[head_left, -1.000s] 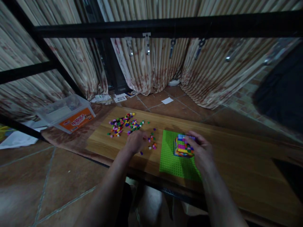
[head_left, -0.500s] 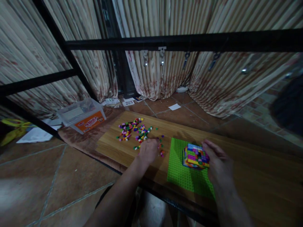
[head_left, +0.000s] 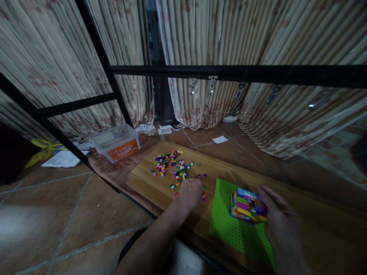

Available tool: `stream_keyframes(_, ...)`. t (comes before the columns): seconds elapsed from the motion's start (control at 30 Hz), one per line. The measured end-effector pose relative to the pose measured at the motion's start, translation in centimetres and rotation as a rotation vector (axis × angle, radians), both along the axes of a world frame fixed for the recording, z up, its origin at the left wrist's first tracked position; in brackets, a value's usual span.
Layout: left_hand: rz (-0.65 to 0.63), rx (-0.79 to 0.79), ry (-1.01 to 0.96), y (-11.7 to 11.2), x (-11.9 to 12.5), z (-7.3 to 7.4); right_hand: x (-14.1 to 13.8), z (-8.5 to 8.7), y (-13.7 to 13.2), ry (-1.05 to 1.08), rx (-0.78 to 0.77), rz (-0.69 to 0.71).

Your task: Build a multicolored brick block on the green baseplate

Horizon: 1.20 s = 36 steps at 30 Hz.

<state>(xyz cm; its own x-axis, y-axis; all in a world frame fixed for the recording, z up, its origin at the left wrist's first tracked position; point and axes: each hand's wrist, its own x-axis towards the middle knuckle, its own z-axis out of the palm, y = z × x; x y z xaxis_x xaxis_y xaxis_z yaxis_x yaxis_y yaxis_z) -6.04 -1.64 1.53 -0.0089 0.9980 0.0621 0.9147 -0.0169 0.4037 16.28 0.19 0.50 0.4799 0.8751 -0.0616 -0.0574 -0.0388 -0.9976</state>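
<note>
A hollow block of many-coloured small bricks (head_left: 248, 205) stands on a bright green baseplate (head_left: 229, 229) on a wooden board (head_left: 155, 183). My right hand (head_left: 279, 217) lies against the block's right side, fingers curled along it. My left hand (head_left: 190, 193) rests knuckles-up on the board at the near edge of a scatter of loose coloured bricks (head_left: 172, 168). Its fingers are bent down onto the bricks, and what they hold, if anything, is hidden.
A clear plastic box with an orange label (head_left: 117, 142) stands on a brown mat left of the board. Black metal frame bars (head_left: 229, 72) cross in front of striped curtains. Papers (head_left: 64, 158) and a yellow object (head_left: 43, 147) lie on the tiled floor at left.
The view has tilted upward and left, so board and hands sit lower and further right in the picture. My left hand has stayed at the loose bricks, and my right hand at the block.
</note>
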Motion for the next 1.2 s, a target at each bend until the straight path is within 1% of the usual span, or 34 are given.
stream_keyframes(0.07, 0.055, 0.011, -0.047, 0.3, -0.9, 0.4, 0.1, -0.1, 0.0, -0.012, 0.019, 0.007)
stream_keyframes(0.1, 0.097, 0.019, -0.073, 0.6, -1.8, 0.8, 0.2, -0.1, 0.1, -0.014, 0.032, 0.01)
stream_keyframes(0.13, 0.152, 0.031, -0.1, 1.0, -3.0, 1.1, 0.3, -0.2, 0.1, -0.015, 0.046, 0.01)
stream_keyframes(0.2, 0.316, 0.064, -0.15, 1.7, -6.0, 1.9, 0.5, -0.5, 0.3, -0.008, 0.06, 0.005)
stream_keyframes(0.27, 0.473, 0.112, -0.2, 2.2, -9.2, 2.6, 0.7, -0.9, 0.5, -0.004, 0.05, -0.003)
stream_keyframes(0.3, 0.532, 0.135, -0.228, 2.2, -10.3, 2.9, 0.8, -1.0, 0.6, 0.001, 0.045, -0.009)
stream_keyframes(0.33, 0.567, 0.155, -0.259, 2.1, -11.1, 3.2, 0.9, -1.1, 0.7, 0.011, 0.043, -0.013)
stream_keyframes(0.37, 0.574, 0.17, -0.298, 1.9, -11.2, 3.3, 1.0, -1.2, 0.7, 0.027, 0.046, -0.013)
stream_keyframes(0.4, 0.55, 0.181, -0.342, 1.6, -10.8, 3.3, 1.1, -1.2, 0.7, 0.046, 0.052, -0.013)
stream_keyframes(0.43, 0.495, 0.19, -0.393, 1.3, -9.7, 3.3, 1.1, -1.2, 0.7, 0.068, 0.06, -0.011)
stream_keyframes(0.47, 0.426, 0.193, -0.446, 0.9, -8.2, 3.1, 1.2, -1.1, 0.7, 0.089, 0.069, -0.01)
stream_keyframes(0.53, 0.257, 0.184, -0.577, 0.0, -4.0, 2.6, 1.2, -0.9, 0.5, 0.121, 0.09, -0.012)
stream_keyframes(0.57, 0.129, 0.192, -0.779, -0.4, -1.8, 2.4, 1.2, -0.7, 0.4, 0.129, 0.104, -0.017)
stream_keyframes(0.6, 0.023, 0.161, -0.942, -0.7, 0.3, 2.3, 1.3, -0.6, 0.3, 0.131, 0.113, -0.011)
stream_keyframes(0.63, -0.026, 0.138, -1.047, -1.0, 2.2, 2.2, 1.3, -0.4, 0.2, 0.135, 0.122, -0.01)
stream_keyframes(0.67, -0.048, 0.131, -1.115, -1.2, 3.7, 2.2, 1.4, -0.3, 0.1, 0.141, 0.128, -0.013)
stream_keyframes(0.7, -0.074, 0.113, -1.144, -1.3, 5.0, 2.4, 1.5, -0.2, 0.0, 0.151, 0.125, -0.012)
stream_keyframes(0.73, -0.093, 0.11, -1.131, -1.3, 5.9, 2.6, 1.6, 0.0, 0.0, 0.167, 0.125, -0.015)
stream_keyframes(0.8, -0.146, 0.13, -1.0, -1.1, 6.9, 3.0, 1.8, 0.1, -0.1, 0.184, 0.129, -0.011)
stream_keyframes(0.87, -0.183, 0.186, -0.796, -0.8, 7.2, 3.2, 2.1, 0.3, -0.1, 0.197, 0.118, -0.015)
stream_keyframes(0.93, -0.19, 0.226, -0.636, -0.5, 7.1, 3.1, 2.2, 0.5, -0.1, 0.212, 0.107, -0.017)
stream_keyframes(1.2, -0.214, 0.281, -0.397, -0.3, 7.3, 2.2, 1.3, 1.2, -0.1, 0.22, 0.104, 0.015)
